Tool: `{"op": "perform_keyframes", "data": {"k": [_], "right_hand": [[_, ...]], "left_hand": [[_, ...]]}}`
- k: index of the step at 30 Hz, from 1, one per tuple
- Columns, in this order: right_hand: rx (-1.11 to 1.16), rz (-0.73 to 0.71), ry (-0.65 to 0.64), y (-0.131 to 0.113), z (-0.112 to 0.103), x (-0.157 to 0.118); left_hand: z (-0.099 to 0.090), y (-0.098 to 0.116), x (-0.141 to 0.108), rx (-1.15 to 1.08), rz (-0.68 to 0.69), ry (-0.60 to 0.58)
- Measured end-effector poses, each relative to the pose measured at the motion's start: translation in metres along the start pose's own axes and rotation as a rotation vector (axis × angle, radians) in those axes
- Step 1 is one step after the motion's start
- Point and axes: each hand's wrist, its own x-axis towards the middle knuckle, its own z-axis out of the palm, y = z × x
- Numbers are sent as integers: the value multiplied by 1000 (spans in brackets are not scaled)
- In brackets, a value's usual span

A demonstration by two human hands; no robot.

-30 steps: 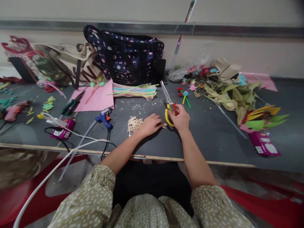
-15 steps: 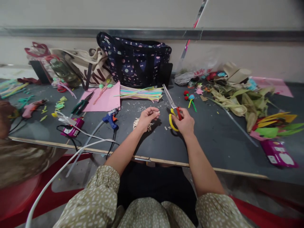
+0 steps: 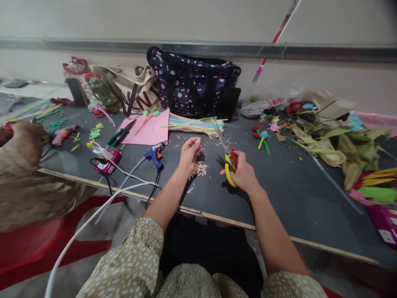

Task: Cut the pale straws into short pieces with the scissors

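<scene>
My right hand (image 3: pixel 244 173) grips scissors (image 3: pixel 230 169) with yellow and red handles, and their blades point away from me. To its left, my left hand (image 3: pixel 190 154) is closed in a pinch, and whatever sits between the fingertips is too small to make out. Just beneath that hand lies a small pile of short cream pieces (image 3: pixel 200 169) on the dark table (image 3: pixel 279 207). Beyond both hands stretches a bundle of pastel pipe cleaners (image 3: pixel 195 126). A fuzzy red, blue and green flower piece (image 3: pixel 262 140) lies right of the scissors.
Left of my hands are a blue glue gun (image 3: pixel 154 156), pliers (image 3: pixel 121 133) on pink paper (image 3: pixel 156 131), and a purple box (image 3: pixel 108 161) with cables. A dark patterned bag (image 3: pixel 195 82) stands behind. Dried husks (image 3: pixel 325 145) lie right. Another person's hand (image 3: pixel 26 138) is far left.
The view has turned left, so the table's things appear further right. My left hand has drawn off the cream pile, which shows more. The scissors stay in my right hand.
</scene>
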Motion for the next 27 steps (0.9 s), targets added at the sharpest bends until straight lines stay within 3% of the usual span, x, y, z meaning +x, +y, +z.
{"op": "perform_keyframes", "data": {"k": [4, 27], "right_hand": [[-76, -122, 70, -5, -4, -2], [-280, -297, 252, 4, 11, -5]], "left_hand": [[-1, 4, 1, -65, 22, -5], [-2, 4, -1, -220, -32, -12]]}}
